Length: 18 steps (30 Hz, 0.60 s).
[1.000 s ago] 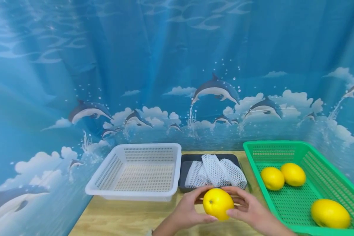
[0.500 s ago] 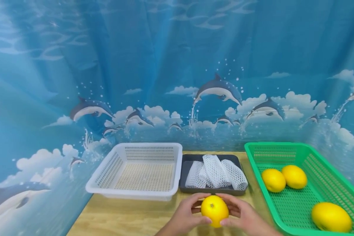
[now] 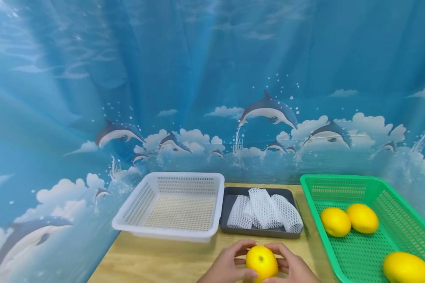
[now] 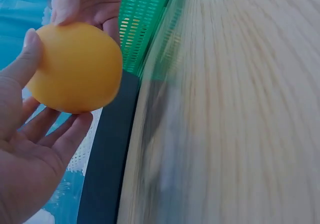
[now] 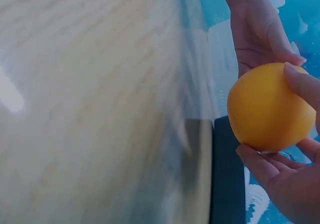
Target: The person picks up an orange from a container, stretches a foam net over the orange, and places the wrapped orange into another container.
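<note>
Both my hands hold one round yellow fruit (image 3: 263, 264) above the wooden table, in front of the dark tray; its exact kind is unclear. A small stem scar faces the head camera. My left hand (image 3: 226, 265) grips its left side, thumb in front and fingers behind, and my right hand (image 3: 294, 268) grips the right side likewise. In the left wrist view, the fruit (image 4: 77, 69) sits between the thumb and curved fingers. White foam net sleeves (image 3: 265, 210) lie in the dark tray (image 3: 262, 233) just beyond the hands.
A white perforated basket (image 3: 163, 231) stands left of the tray. To the right is a green basket (image 3: 316, 220) holding several yellow fruits (image 3: 362, 218), two together and another nearer. A blue dolphin-print curtain (image 3: 198, 78) hangs behind the wooden table (image 3: 156, 259).
Both hands have drawn the fruit back from the tray, towards me. Its stem scar has turned from the left side to nearer the middle. The head view has shifted slightly.
</note>
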{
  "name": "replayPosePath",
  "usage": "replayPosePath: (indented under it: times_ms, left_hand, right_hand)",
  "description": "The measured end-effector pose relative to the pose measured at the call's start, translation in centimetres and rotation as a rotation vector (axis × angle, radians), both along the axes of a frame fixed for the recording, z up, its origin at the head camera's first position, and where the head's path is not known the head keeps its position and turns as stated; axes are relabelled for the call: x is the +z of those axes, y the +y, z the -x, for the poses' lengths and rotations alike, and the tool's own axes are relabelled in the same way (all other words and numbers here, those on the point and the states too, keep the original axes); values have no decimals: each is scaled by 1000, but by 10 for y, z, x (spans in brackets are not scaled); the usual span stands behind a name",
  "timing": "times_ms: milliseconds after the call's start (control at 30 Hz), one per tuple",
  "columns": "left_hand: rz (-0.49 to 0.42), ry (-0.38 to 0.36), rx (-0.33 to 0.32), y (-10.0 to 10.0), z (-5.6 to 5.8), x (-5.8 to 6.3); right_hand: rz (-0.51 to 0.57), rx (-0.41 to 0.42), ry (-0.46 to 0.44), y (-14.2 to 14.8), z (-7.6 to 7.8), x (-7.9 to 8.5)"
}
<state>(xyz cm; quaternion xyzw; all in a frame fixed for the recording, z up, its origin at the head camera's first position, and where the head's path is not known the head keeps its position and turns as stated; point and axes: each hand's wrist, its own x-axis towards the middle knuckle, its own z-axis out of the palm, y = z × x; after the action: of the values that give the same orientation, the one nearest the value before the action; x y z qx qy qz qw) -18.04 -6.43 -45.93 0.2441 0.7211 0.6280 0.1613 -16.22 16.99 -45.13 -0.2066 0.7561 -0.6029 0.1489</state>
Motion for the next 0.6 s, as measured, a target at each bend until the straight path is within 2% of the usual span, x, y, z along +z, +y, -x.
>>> replayPosePath:
  times_ms: [67, 200, 300, 400, 600]
  left_hand:
    - [11, -3, 4, 3, 0, -2]
    - [56, 8, -4, 2, -1, 0]
    - [69, 42, -22, 3, 0, 3]
    - [89, 47, -25, 4, 0, 3]
    - [116, -24, -9, 7, 0, 0]
  right_hand:
    - [-5, -19, -6, 1, -2, -3]
    - [-29, -29, 56, -1, -4, -9]
    - [-47, -28, 101, 0, -2, -8]
    - [-57, -35, 101, 0, -3, -9]
    - [-64, -28, 99, 1, -4, -15]
